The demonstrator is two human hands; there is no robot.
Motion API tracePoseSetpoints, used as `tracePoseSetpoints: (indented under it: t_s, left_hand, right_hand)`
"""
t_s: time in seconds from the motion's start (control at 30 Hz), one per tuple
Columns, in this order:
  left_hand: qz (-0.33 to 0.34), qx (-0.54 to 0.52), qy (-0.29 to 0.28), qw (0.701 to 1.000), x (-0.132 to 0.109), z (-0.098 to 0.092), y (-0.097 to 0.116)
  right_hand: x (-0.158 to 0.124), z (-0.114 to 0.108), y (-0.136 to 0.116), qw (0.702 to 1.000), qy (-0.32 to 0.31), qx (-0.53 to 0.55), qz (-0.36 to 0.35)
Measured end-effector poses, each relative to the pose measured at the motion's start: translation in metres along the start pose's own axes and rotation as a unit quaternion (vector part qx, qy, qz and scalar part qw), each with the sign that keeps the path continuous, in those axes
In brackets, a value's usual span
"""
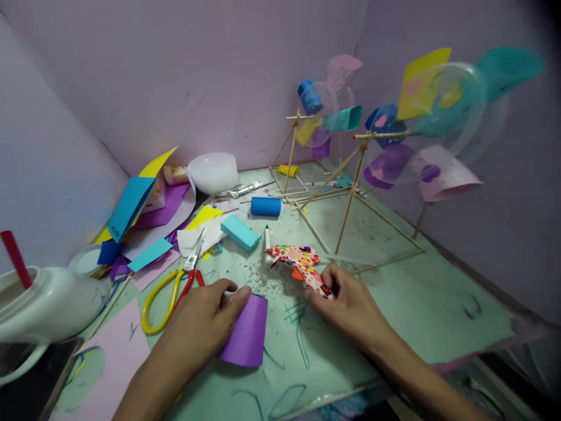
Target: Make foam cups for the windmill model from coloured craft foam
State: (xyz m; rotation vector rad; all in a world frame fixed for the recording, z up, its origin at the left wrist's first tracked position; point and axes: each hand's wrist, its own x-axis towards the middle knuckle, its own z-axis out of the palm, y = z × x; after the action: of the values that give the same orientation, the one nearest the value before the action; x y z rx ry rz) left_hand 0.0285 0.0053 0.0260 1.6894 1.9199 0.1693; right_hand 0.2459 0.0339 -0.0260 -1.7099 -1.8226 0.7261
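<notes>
My left hand [213, 313] is closed on a curved piece of purple paper [246, 336], thumb along its upper edge. In my right hand [344, 295] is the handle of a flower-patterned glue gun [300, 257] with an orange trigger. Its nozzle points left, close to an upright marker [267, 237] with a dark green tip. Just beyond my left hand lie scissors [175, 286] with yellow and red handles, blades pointing away. A light blue folded paper box [239, 232] and a blue paper roll [266, 206] rest farther back.
Two stick frames [350, 202] carry clear wheels [456, 111] with coloured paper cups on the right. Paper scraps [151, 254] and a white bottle [214, 173] are at the back left. A cut white container [56, 301] holding a red stick stands near left, by a dark flat object [33, 380].
</notes>
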Motion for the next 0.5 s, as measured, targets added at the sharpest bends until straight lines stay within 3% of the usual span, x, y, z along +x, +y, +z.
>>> tracePoseSetpoints:
  t_s: [0.1, 0.27, 0.5]
  left_hand:
    - [0.013, 0.006, 0.004, 1.0, 0.0, 0.001, 0.001]
    - [0.009, 0.02, 0.031, 0.999, 0.004, 0.003, 0.0]
    - [0.0, 0.02, 0.044, 0.999, 0.006, 0.004, -0.004]
  right_hand:
    - [-0.008, -0.003, 0.012, 0.997, 0.022, 0.068, 0.006]
    - [-0.021, -0.011, 0.027, 0.985, 0.139, 0.068, -0.074]
    - [-0.027, -0.038, 0.058, 0.964, 0.212, 0.109, 0.119]
